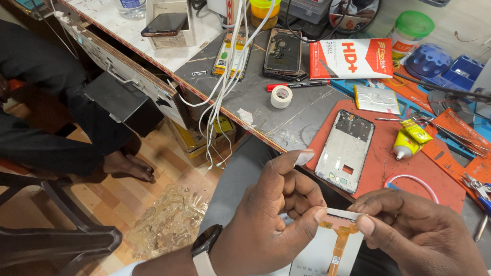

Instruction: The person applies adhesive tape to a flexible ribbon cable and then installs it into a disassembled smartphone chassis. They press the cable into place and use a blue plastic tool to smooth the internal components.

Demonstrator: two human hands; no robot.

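Note:
My left hand (pixel 276 214) and my right hand (pixel 414 230) both pinch the top edge of a white phone screen panel (pixel 330 248) with an orange flex cable, held over my lap. A bit of white film or tape sticks up from my left thumb tip. On the table just beyond lies a bare phone frame (pixel 345 149) on a red work mat (pixel 388 163). A yellow glue tube (pixel 410 137) rests to the right of the frame.
A roll of white tape (pixel 281 96), a red marker (pixel 296 85), two opened phones (pixel 283 52), a red-and-white box (pixel 352 58), a silver battery (pixel 377 99), tweezers and white cables lie on the table. Another person's bare foot (pixel 129 166) rests on the floor at left.

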